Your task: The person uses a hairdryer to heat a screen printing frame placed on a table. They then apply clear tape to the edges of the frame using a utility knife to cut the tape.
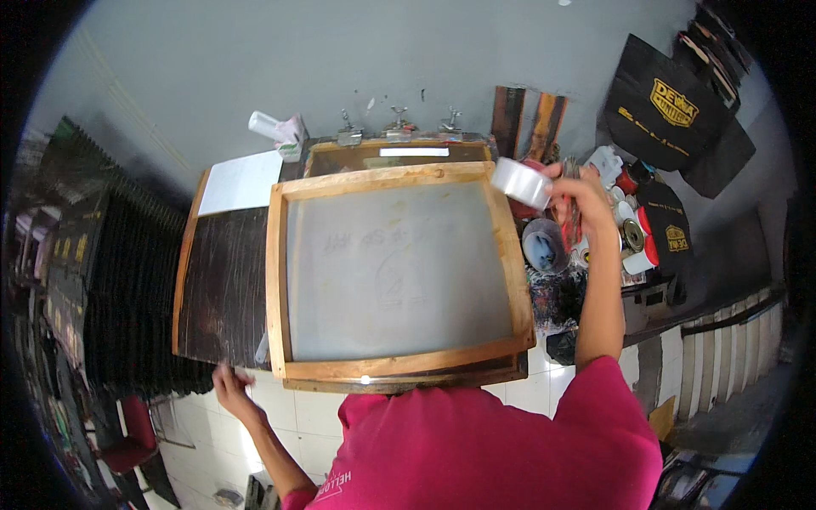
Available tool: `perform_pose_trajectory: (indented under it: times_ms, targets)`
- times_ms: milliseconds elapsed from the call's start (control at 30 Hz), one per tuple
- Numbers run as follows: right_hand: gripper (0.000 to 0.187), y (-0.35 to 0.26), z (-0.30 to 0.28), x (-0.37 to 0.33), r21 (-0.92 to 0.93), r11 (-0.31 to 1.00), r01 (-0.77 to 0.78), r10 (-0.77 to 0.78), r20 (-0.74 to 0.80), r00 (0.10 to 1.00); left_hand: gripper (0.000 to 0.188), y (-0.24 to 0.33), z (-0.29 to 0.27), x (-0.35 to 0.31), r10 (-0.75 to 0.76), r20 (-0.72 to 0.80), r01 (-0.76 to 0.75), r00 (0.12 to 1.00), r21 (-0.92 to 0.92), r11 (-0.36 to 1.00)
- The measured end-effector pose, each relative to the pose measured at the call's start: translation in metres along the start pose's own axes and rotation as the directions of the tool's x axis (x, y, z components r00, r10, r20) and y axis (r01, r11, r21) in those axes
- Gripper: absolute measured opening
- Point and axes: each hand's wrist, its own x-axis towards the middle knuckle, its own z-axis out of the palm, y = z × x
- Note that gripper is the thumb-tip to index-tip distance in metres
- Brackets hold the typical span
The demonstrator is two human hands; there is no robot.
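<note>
silver tape roll (521, 183) in the right grip (580, 191)

the right grip is closed on the roll's right side. the roll sits just left of that grip, by the upper right corner of the wooden frame (399, 368); it is blurred, so the exact finger placing is unclear. well to the left and lower, the left grip (231, 389) has loosely bent fingers near the lower edge of the dark surface (225, 280); whether it touches that edge or holds anything, i cannot tell.

the roll should be light and stiff, perhaps slippery on its shiny outside; pinching its rim seems surest. the frame looks rigid and is best taken by its bars, as the pale mesh (399, 263) inside is probably thin and easily marked.

the frame's right bar is just left of the right grip. jars (639, 259) crowd to its right, and a tub (545, 248) stands just below. most open room lies leftward, over the mesh.
</note>
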Motion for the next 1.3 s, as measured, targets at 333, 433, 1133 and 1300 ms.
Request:
perform_pose_trajectory:
  times_ms: [333, 433, 1133, 1300]
  targets:
    - [0.026, -0.016, 0.224, -0.148, 0.072, 0.997, -0.035, -0.007, 0.510, 0.860, 0.082, 0.139, 0.147, -0.077, 0.055, 0.823, 0.015, 0.566, -0.077, 0.997]
    - [0.033, -0.011, 0.225, -0.156, 0.132, 0.989, -0.068, -0.011, 0.520, 0.854, 0.090, 0.121, 0.117, -0.072, -0.043, 0.823, 0.491, 0.567, -0.296, 0.819]
    - [0.025, 0.043, 0.337, -0.193, 0.199, 0.945, -0.260, 0.081, 0.627, 0.775, 0.061, 0.096, 0.006, -0.011, 0.100, 0.818, 0.096, 0.567, -0.185, 0.978]
    - [0.024, 0.037, 0.347, -0.201, 0.151, 0.960, -0.237, 0.092, 0.626, 0.774, 0.051, 0.103, -0.005, 0.007, 0.299, 0.820, -0.237, 0.488, -0.205, 0.950]
